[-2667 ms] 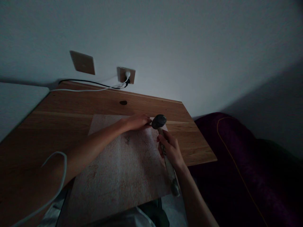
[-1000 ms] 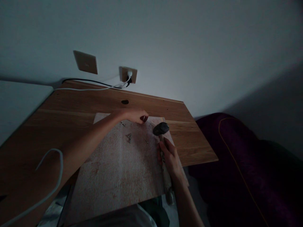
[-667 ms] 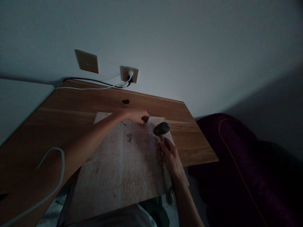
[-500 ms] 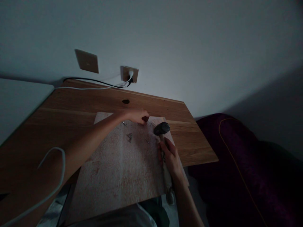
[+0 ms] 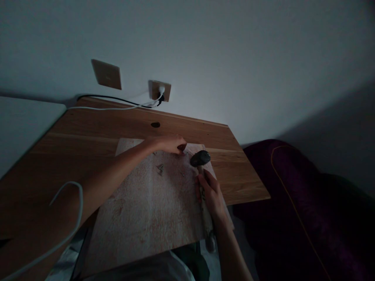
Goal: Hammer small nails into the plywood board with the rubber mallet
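Hammer [image 5: 200,159], dark-headed and pale-handled

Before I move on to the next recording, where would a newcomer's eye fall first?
Probably the dark-headed hammer, held in the right grip over the right side of the pale board. Next, the left grip, curled at the board's far side, with small metal pieces, perhaps nails, lying nearer the viewer. Then the purple cloth, right of the wooden table.
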Action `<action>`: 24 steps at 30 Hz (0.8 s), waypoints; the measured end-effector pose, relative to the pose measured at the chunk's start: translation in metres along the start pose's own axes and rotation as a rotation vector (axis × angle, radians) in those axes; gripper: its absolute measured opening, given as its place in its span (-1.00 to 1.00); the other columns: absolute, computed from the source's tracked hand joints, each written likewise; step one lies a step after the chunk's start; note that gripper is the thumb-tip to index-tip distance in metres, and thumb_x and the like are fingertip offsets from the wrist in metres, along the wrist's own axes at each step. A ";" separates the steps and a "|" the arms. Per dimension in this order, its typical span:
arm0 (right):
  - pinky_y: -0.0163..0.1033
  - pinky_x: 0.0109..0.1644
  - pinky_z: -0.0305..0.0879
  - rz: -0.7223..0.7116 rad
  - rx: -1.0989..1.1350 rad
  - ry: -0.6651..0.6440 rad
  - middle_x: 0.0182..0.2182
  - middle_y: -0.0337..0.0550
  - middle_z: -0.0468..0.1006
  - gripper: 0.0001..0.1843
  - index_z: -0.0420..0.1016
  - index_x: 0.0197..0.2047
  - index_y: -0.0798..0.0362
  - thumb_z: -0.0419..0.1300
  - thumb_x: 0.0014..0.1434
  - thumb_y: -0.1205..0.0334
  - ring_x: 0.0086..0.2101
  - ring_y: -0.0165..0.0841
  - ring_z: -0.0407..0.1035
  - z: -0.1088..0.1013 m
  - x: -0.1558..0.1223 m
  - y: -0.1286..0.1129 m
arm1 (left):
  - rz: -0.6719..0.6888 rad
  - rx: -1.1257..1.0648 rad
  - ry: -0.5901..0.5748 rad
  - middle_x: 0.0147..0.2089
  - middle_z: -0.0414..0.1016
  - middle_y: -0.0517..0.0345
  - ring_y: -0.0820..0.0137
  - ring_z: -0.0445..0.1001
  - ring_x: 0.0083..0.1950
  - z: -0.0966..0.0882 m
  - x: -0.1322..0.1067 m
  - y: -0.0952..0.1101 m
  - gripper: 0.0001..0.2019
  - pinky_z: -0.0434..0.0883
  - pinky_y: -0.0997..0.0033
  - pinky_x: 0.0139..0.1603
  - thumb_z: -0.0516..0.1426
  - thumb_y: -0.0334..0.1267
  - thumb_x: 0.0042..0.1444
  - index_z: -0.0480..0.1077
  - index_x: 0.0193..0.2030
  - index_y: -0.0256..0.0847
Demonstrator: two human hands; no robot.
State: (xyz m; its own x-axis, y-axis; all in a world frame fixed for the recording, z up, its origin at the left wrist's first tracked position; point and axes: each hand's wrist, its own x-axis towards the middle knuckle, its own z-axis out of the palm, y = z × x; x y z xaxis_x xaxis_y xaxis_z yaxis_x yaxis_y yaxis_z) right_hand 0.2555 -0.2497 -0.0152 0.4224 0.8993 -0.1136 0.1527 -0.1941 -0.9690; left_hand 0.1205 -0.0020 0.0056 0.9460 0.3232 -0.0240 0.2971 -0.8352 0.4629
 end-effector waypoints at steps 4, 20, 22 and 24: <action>-0.31 -0.67 0.11 0.013 -0.002 -0.003 -0.61 -0.41 0.35 -0.60 0.41 -0.29 -0.04 0.28 0.25 -0.21 -0.69 -0.44 0.19 0.000 0.000 -0.001 | -0.044 0.015 0.002 -0.28 0.64 0.08 0.34 0.47 -0.30 0.000 0.000 -0.003 -0.85 0.25 0.35 -0.26 0.33 -0.16 0.22 0.58 -0.26 -0.19; -0.31 -0.70 0.11 0.014 0.008 -0.009 -0.65 -0.42 0.33 -0.58 0.40 -0.30 -0.06 0.29 0.24 -0.25 -0.71 -0.43 0.17 0.000 0.001 -0.001 | 0.061 -0.044 -0.066 -0.21 0.67 0.06 0.33 0.53 -0.22 -0.004 -0.002 -0.005 -0.88 0.33 0.36 -0.16 0.32 -0.27 0.14 0.62 -0.18 -0.20; -0.31 -0.70 0.10 0.009 0.011 -0.005 -0.66 -0.42 0.32 -0.58 0.40 -0.30 -0.07 0.30 0.24 -0.24 -0.72 -0.43 0.16 0.001 0.000 -0.001 | 0.040 -0.030 -0.054 -0.21 0.66 0.06 0.32 0.52 -0.23 -0.005 -0.002 -0.005 -0.83 0.32 0.37 -0.18 0.37 -0.20 0.12 0.60 -0.19 -0.21; -0.31 -0.69 0.09 0.008 0.011 -0.012 -0.66 -0.42 0.32 -0.59 0.40 -0.30 -0.07 0.30 0.25 -0.24 -0.72 -0.43 0.16 0.001 0.000 -0.002 | 0.034 -0.010 -0.032 -0.23 0.65 0.08 0.34 0.50 -0.25 -0.006 -0.003 -0.006 -0.81 0.31 0.38 -0.21 0.38 -0.15 0.12 0.59 -0.22 -0.19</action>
State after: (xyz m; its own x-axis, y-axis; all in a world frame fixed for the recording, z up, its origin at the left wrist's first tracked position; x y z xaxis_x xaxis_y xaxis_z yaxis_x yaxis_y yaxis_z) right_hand 0.2545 -0.2491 -0.0137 0.4126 0.9025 -0.1238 0.1394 -0.1968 -0.9705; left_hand 0.1154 0.0048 0.0086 0.9591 0.2806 -0.0364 0.2639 -0.8407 0.4729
